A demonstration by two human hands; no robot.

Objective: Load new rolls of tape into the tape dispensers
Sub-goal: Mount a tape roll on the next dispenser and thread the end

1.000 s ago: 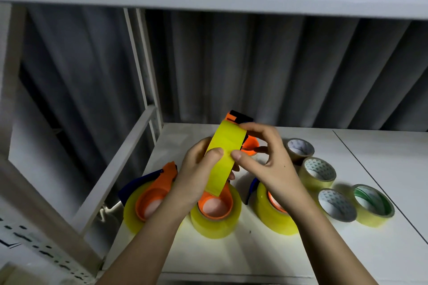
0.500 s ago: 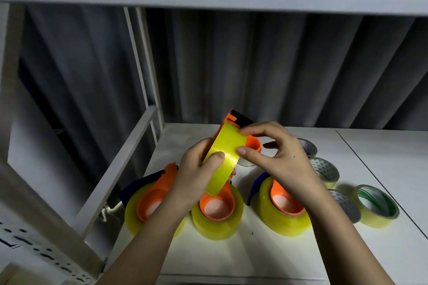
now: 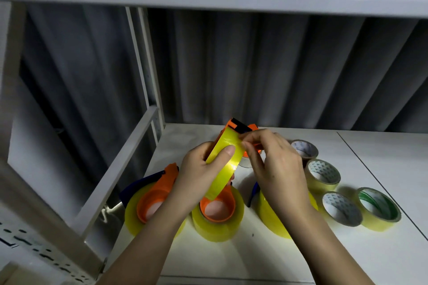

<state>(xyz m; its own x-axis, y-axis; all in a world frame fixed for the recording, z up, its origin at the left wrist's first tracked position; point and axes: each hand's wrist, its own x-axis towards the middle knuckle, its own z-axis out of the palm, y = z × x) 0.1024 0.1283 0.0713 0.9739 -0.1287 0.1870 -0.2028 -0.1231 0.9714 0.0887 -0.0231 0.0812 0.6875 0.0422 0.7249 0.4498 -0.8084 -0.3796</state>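
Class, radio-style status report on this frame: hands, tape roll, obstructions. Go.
Left hand grips yellow tape roll in orange dispenser, held up. Right hand pinches tape edge near top. Nothing obstructing; loaded dispensers on shelf below.

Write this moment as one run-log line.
left hand: grips yellow tape roll in orange plastic dispenser | right hand: pinches roll's upper edge | white shelf: loaded dispensers, spare rolls

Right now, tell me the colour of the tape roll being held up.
Yellow tape roll, clearest in the head view.
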